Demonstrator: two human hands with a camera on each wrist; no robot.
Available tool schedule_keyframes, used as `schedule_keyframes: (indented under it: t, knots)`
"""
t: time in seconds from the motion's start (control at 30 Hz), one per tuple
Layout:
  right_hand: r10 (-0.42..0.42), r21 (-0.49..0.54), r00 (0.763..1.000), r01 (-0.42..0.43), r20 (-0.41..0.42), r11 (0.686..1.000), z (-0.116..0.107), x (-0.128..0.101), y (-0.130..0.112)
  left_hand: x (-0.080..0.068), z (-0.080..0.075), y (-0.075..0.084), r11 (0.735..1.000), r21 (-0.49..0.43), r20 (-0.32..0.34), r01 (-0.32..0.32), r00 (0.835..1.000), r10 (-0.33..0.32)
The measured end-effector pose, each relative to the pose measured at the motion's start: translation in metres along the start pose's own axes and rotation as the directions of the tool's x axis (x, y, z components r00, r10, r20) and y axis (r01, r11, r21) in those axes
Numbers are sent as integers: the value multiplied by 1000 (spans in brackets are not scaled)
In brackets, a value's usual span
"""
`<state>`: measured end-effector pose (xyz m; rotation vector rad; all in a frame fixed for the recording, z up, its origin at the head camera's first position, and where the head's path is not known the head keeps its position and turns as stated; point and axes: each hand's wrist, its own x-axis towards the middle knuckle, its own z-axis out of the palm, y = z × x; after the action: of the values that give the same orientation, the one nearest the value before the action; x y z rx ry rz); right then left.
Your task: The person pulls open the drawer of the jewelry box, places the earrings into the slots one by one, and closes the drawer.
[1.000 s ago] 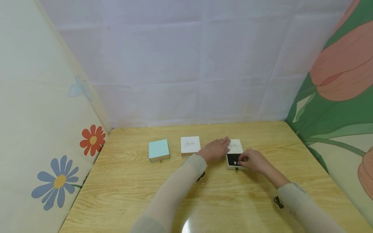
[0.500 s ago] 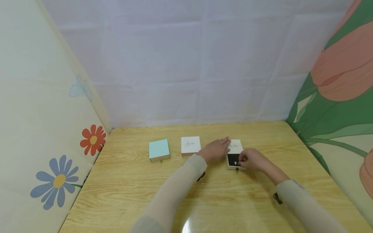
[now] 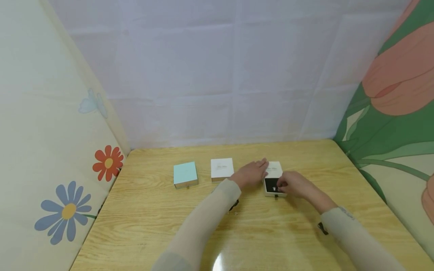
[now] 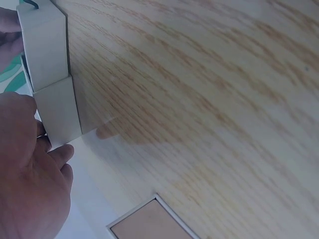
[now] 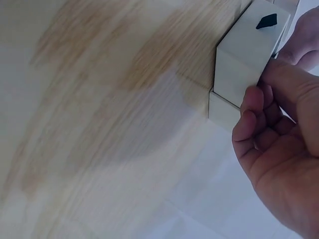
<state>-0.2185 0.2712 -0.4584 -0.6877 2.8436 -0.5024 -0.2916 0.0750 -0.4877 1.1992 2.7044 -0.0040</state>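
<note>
A cream slide-out jewelry box (image 3: 274, 169) stands at the right of the row, its drawer (image 3: 271, 194) pulled toward me. The drawer has a black lining (image 3: 269, 183), on which a small silver piece of jewelry (image 3: 274, 189) shows. My left hand (image 3: 249, 175) holds the sleeve of the box; in the left wrist view its fingers (image 4: 59, 155) reach round the far end. My right hand (image 3: 295, 184) reaches into the drawer, thumb and finger together right beside the silver piece. The drawer wall hides those fingertips in the right wrist view, so their hold is unclear.
A white box (image 3: 222, 169) stands left of my left hand, and a light blue box (image 3: 185, 174) stands farther left. Tiny shiny pieces (image 3: 236, 213) and a small black item (image 3: 234, 205) lie by my left sleeve. Another black item (image 3: 322, 228) lies by my right sleeve.
My right hand has shifted very slightly at the drawer, its fingers staying beside the silver piece. The left hand and the boxes keep their places.
</note>
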Motion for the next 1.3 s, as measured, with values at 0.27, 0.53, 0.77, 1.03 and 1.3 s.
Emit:
schedule_keyframes:
  t: [0.27,0.53,0.77,1.03,1.3]
  knots:
    - [-48,20,997,50,-59,999,2,-6,6,-1,-2,0,1000,-18,-4,-1,1000,1]
    - [9,90,997,-2,-79,996,8,-5,8,0,-3,0,999,-36,-1,0,1000,0]
    - [46,85,996,-39,-82,996,7,-5,5,1,-2,0,1000,-28,-1,5,1000,-6]
    - [28,82,993,-19,-114,996,12,-7,12,1,0,1,999,-31,10,11,1000,-11]
    - [88,178,989,-66,-117,982,14,-10,16,0,0,2,999,-33,8,14,1000,-14]
